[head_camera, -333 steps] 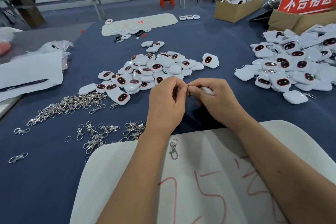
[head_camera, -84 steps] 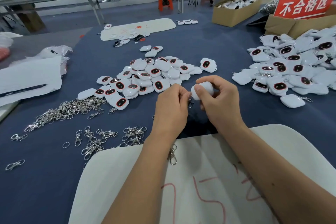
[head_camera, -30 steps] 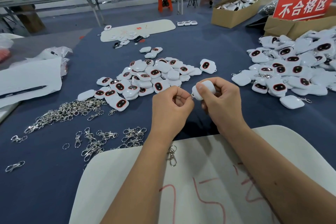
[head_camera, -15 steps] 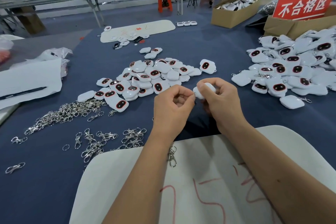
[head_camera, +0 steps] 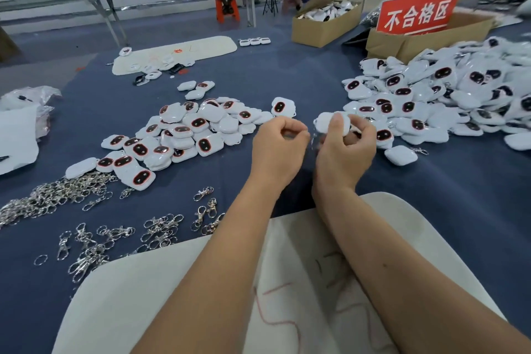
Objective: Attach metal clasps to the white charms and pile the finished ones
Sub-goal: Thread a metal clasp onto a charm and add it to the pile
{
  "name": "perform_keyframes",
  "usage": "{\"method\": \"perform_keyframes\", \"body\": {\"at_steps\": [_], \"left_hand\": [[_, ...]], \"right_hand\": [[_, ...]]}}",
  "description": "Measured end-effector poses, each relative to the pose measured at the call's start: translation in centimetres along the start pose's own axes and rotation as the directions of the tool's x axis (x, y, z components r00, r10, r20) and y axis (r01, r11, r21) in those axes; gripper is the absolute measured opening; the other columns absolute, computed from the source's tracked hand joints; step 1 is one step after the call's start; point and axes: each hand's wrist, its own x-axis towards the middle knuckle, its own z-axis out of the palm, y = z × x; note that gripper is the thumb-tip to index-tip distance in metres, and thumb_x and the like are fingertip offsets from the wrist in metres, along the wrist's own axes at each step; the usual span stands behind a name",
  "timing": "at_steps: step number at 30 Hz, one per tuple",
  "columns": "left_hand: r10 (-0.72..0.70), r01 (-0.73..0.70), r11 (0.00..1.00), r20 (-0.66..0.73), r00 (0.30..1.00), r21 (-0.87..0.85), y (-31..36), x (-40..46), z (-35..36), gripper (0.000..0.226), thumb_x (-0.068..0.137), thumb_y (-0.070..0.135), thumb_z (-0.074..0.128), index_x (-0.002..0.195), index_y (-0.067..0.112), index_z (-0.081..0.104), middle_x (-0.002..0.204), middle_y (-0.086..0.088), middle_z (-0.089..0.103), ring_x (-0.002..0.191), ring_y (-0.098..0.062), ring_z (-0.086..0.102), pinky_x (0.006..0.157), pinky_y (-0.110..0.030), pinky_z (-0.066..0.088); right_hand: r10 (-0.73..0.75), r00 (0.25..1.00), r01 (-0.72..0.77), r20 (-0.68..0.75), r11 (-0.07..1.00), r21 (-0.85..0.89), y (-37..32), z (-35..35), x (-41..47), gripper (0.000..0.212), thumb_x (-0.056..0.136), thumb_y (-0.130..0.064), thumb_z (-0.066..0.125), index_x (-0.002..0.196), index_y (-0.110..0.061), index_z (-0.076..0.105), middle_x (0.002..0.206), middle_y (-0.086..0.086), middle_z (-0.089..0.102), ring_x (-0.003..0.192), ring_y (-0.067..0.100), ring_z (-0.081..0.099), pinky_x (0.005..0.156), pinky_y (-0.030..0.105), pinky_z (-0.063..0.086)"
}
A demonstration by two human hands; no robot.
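Roughly half remained: finished pile (head_camera: 448, 95) right, bare charms (head_camera: 186, 129) and clasps (head_camera: 57, 195) left. Right hand (head_camera: 344, 146) gripped one charm (head_camera: 330, 122); left hand (head_camera: 278, 146) curled (contents unclear).

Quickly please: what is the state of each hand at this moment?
Left hand: fingers curled; whether it pinches anything cannot be told.
Right hand: holds a white charm.
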Motion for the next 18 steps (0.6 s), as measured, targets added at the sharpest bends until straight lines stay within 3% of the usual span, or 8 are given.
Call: {"method": "perform_keyframes", "body": {"at_steps": [3,5,7,9,11,15,17,18], "left_hand": [[0.191,-0.187,0.931,0.017,0.981,0.314,-0.4,1.5,1.0,0.012,0.091,0.009,0.063,0.098,0.017,0.067,0.105,0.003,0.067,0.099,-0.015,0.059,0.094,-0.032,0.048],[0.289,-0.284,0.792,0.078,0.954,0.540,-1.0,2.7,1.0,0.023,0.090,0.007,0.059,0.111,0.013,0.064,0.121,-0.005,0.060,0.114,-0.025,0.050,0.095,-0.027,0.037],[0.302,-0.321,0.663,0.151,0.941,0.677,-1.3,4.4,0.9,0.038,0.089,0.009,0.058,0.127,0.009,0.056,0.138,-0.010,0.050,0.128,-0.030,0.040,0.097,-0.024,0.030],[0.215,-0.328,0.551,0.250,0.944,0.767,-1.9,6.2,0.9,0.061,0.093,0.019,0.060,0.148,0.007,0.038,0.162,-0.013,0.029,0.149,-0.032,0.020,0.114,-0.031,0.026],[0.105,-0.328,0.472,0.318,0.942,0.818,-2.5,7.8,0.8,0.081,0.094,0.026,0.058,0.161,0.010,0.014,0.171,-0.008,0.003,0.157,-0.030,-0.003,0.126,-0.043,0.013],[0.032,-0.360,0.364,0.374,0.927,0.859,-2.6,11.0,0.8,0.098,0.088,0.027,0.060,0.163,0.020,-0.002,0.171,-0.002,-0.014,0.157,-0.028,-0.016,0.124,-0.059,-0.001],[-0.065,-0.398,0.333,0.442,0.895,0.855,-2.0,12.5,0.8,0.091,0.088,0.023,0.056,0.163,0.022,0.005,0.172,-0.001,-0.008,0.158,-0.028,-0.011,0.123,-0.061,0.001],[-0.119,-0.412,0.339,0.474,0.873,0.845,-1.6,13.0,0.8,0.081,0.088,0.020,0.053,0.161,0.019,0.017,0.171,-0.003,0.001,0.158,-0.028,-0.002,0.122,-0.062,0.005]], "right_hand": [[-0.030,1.000,0.030,-0.003,0.997,0.073,-0.4,-0.4,0.9,0.062,0.095,-0.010,0.063,0.152,-0.018,0.040,0.107,0.000,0.077,0.080,0.015,0.076,0.069,0.039,0.063],[-0.086,0.994,0.086,0.061,0.996,0.003,-0.4,-0.4,0.4,0.068,0.091,-0.001,0.056,0.155,-0.017,0.035,0.120,-0.002,0.073,0.084,0.014,0.075,0.076,0.045,0.063],[-0.121,0.980,0.141,0.158,0.983,-0.119,0.1,-0.3,-0.1,0.061,0.091,0.000,0.054,0.148,-0.016,0.041,0.120,-0.004,0.072,0.089,0.016,0.074,0.088,0.047,0.059],[-0.113,0.965,0.165,0.235,0.963,-0.213,0.6,-0.1,-0.1,0.053,0.092,-0.002,0.056,0.142,-0.015,0.046,0.118,-0.002,0.071,0.089,0.009,0.071,0.090,0.029,0.056],[-0.083,0.965,0.154,0.250,0.947,-0.280,0.8,0.0,0.3,0.046,0.092,-0.002,0.058,0.136,-0.016,0.051,0.113,-0.001,0.071,0.082,0.004,0.068,0.080,0.013,0.050],[-0.060,0.966,0.143,0.251,0.935,-0.325,1.0,0.0,0.3,0.037,0.089,-0.003,0.058,0.123,-0.017,0.055,0.102,-0.003,0.071,0.080,0.009,0.066,0.075,0.015,0.046],[-0.069,0.960,0.162,0.271,0.927,-0.338,1.0,0.1,0.2,0.034,0.089,-0.004,0.058,0.119,-0.018,0.055,0.097,-0.005,0.070,0.077,0.009,0.064,0.075,0.019,0.047],[-0.070,0.958,0.170,0.279,0.920,-0.353,1.1,0.1,0.2,0.032,0.089,-0.005,0.058,0.118,-0.019,0.055,0.095,-0.006,0.070,0.076,0.009,0.063,0.075,0.022,0.048]]}}
